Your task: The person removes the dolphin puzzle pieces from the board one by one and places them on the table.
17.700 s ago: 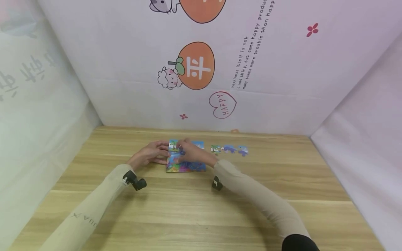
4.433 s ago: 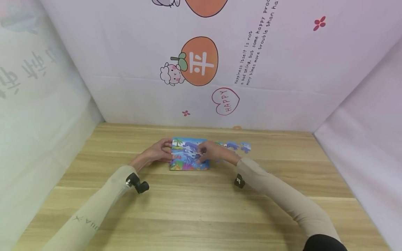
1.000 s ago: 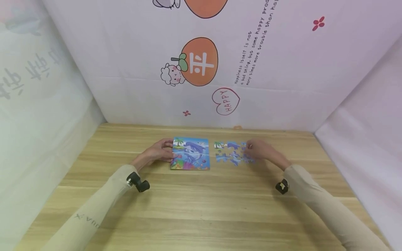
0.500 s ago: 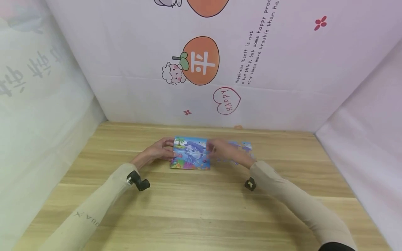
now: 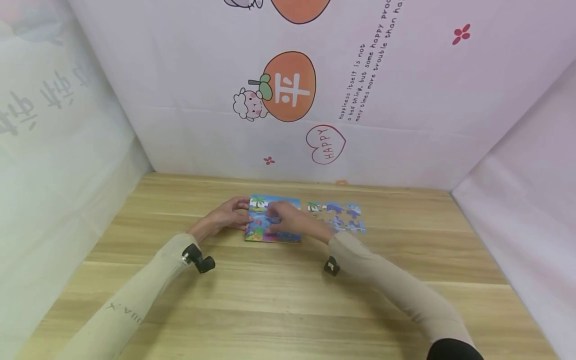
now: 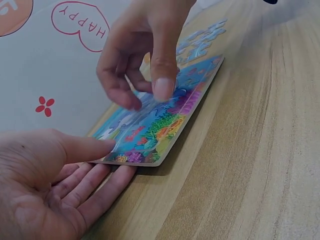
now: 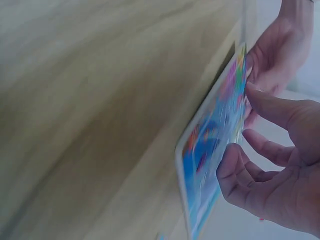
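Observation:
A square puzzle board (image 5: 258,235) printed with dolphins, a palm tree and coral lies near the back of the table. My left hand (image 5: 227,213) holds its left edge, thumb on top and fingers reaching underneath, as the left wrist view shows. Over the middle of the board is my right hand (image 5: 292,220), its fingers bent and its thumb apart from them. In the right wrist view nothing shows between the thumb and fingertips of the right hand (image 7: 280,170). Loose jigsaw pieces (image 5: 335,208) lie in two rows to the board's right, the lower row partly hidden by the right wrist.
The wooden table (image 5: 270,300) extends toward me and to both sides. A white printed sheet (image 5: 202,140) rises along its back edge, and more pale sheets hang at left and right.
My right hand has swept left from the loose pieces to above the board. Earlier only one row of pieces lay there; a second row has joined it. My left hand stays at the board's edge.

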Action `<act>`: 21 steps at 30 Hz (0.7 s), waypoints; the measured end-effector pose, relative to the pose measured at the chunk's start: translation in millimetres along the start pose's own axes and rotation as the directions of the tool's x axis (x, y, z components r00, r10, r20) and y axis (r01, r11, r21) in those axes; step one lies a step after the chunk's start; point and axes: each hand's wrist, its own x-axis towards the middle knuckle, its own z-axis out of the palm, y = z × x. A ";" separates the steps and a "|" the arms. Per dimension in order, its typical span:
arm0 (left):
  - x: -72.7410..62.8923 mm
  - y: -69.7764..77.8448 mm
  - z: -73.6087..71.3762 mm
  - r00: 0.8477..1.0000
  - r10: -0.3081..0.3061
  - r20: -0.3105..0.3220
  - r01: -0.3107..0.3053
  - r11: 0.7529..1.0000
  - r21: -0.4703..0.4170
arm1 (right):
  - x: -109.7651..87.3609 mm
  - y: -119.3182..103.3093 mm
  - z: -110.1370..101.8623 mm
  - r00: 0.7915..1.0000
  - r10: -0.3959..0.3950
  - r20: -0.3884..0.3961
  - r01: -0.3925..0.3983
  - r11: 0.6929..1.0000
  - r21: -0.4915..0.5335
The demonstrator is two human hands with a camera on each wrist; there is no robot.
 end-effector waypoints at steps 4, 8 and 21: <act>-1.9 1.1 -1.2 1.000 0.010 0.007 -0.010 1.000 0.014 | 8.1 -9.8 11.7 1.000 0.017 0.010 -0.017 1.000 0.015; -1.1 1.1 -0.7 1.000 0.004 -0.001 -0.004 1.000 -0.004 | 9.8 -15.7 20.6 1.000 0.023 -0.011 -0.023 1.000 0.014; 1.4 2.9 -2.9 0.999 -0.045 -0.006 0.045 0.997 -0.055 | 17.5 -20.1 23.1 1.000 0.005 -0.022 -0.003 0.997 0.081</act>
